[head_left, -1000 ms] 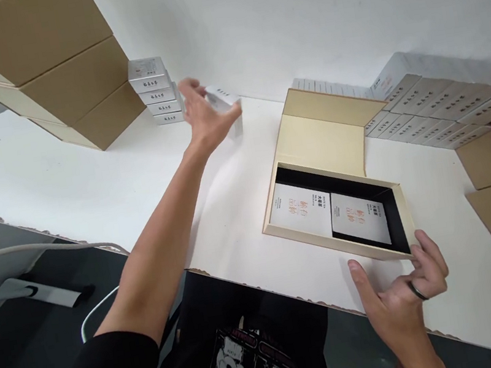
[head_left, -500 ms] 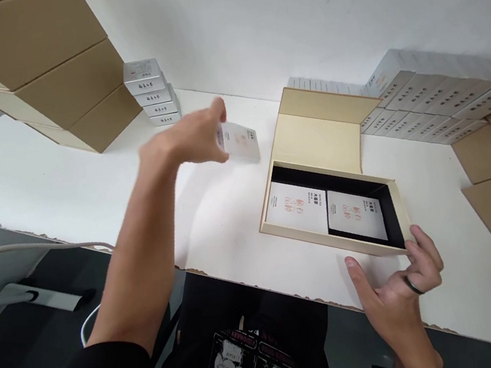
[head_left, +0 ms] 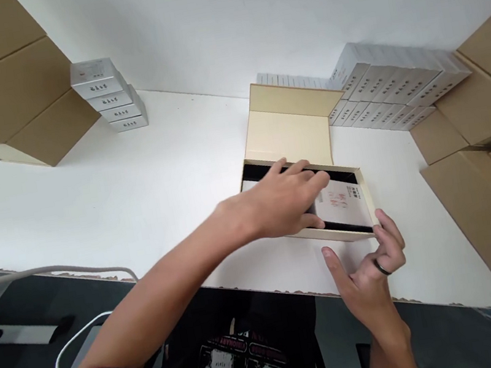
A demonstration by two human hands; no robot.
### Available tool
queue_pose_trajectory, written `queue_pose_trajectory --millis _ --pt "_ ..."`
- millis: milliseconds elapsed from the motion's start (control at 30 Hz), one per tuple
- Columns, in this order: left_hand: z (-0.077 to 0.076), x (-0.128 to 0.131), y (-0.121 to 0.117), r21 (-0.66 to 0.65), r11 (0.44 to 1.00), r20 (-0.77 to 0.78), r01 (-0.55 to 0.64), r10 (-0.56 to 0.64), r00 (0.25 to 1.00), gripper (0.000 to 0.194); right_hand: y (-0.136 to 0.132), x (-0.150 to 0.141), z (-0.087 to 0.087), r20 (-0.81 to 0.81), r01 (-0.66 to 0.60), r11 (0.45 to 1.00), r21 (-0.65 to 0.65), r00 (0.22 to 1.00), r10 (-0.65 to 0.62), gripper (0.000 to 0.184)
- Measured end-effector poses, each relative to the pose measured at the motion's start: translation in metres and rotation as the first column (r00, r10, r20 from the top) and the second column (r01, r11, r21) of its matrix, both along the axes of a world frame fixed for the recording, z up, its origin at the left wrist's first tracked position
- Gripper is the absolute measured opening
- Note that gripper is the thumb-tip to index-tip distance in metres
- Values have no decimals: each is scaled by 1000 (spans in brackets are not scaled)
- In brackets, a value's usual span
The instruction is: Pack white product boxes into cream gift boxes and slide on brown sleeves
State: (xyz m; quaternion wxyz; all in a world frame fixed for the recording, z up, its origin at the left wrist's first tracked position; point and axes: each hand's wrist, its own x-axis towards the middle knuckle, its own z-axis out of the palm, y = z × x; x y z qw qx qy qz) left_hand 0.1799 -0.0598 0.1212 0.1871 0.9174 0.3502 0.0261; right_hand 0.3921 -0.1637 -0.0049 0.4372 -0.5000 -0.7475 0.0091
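Observation:
A gold gift box [head_left: 366, 199] with a black lining lies open on the white table, its lid [head_left: 288, 133] folded back. My left hand [head_left: 283, 203] reaches into the box, fingers curled over a small white box that it mostly hides. Another small white box [head_left: 344, 205] with red print lies in the right half. My right hand [head_left: 371, 270], with a ring on it, rests open at the box's near right corner, fingertips touching the rim.
A stack of small silver boxes [head_left: 107, 94] stands at the back left beside large brown cartons [head_left: 2, 92]. Rows of silver boxes [head_left: 381, 97] line the back right. Flat brown cartons [head_left: 481, 171] lie at the right. The table's near edge runs just below my hands.
My left hand has carried a small white box from the back left stack across and down into the gold box. The right hand stayed at the box's near corner.

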Motion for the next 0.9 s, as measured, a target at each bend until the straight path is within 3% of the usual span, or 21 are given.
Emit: queue_pose_trajectory --millis 100,233,333,433,533,667,767,900 --pt "-2 17 -3 -36 999 -71 21 -24 997 47 -1 -2 1 -13 18 1000 -14 1000 -18 78" --pt "15 -2 -7 -76 997 32 -12 15 999 50 -4 6 11 7 8 1000 -11 1000 -8 77" --pt "21 -17 -14 -43 998 22 -53 54 998 61 3 17 36 85 -40 999 16 996 38 75" --pt "16 -18 -19 -5 996 -119 -84 82 989 71 28 22 68 279 -134 982 -134 946 167 66" --pt "7 -12 -20 -11 995 -169 -98 94 981 77 64 17 91 456 -182 900 -395 812 365 68" --pt "-3 -10 -15 -37 992 -160 -120 112 981 70 103 6 103 514 -106 745 -659 660 548 95" --pt "-8 -12 -12 -25 993 -116 -113 109 987 64 112 1 105 528 -81 697 -713 592 609 91" --pt "-11 -11 -11 -20 994 -102 -111 109 989 63 108 -1 108 521 -69 678 -731 586 621 77"
